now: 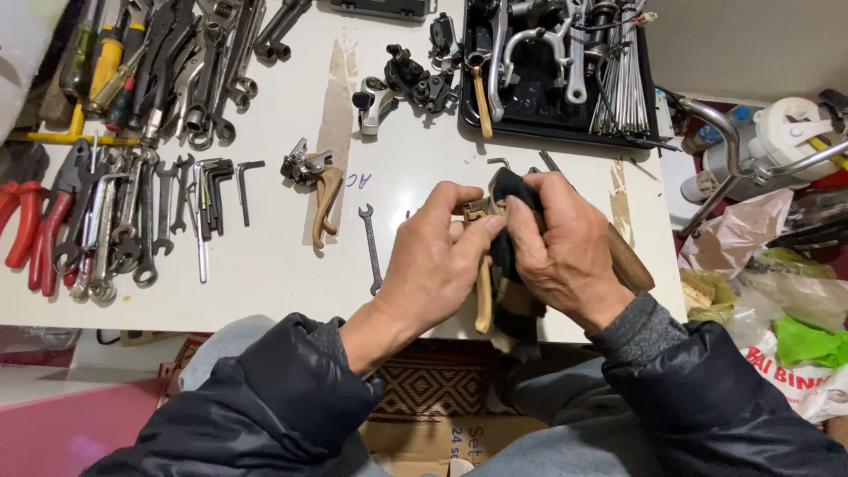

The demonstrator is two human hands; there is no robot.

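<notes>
Broadly, a white table (291, 274) carries a black tray (539, 110) at one o'clock and wrenches (132, 221) at nine. At centre, the left hand (437, 261) grasps a tan brake lever (483, 296), while the right hand (561, 252) pinches a dark rag (512, 190) against it.

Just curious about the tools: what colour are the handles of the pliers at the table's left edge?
Red. The pliers lie at the far left of the white table, clearest in the head view.
</notes>
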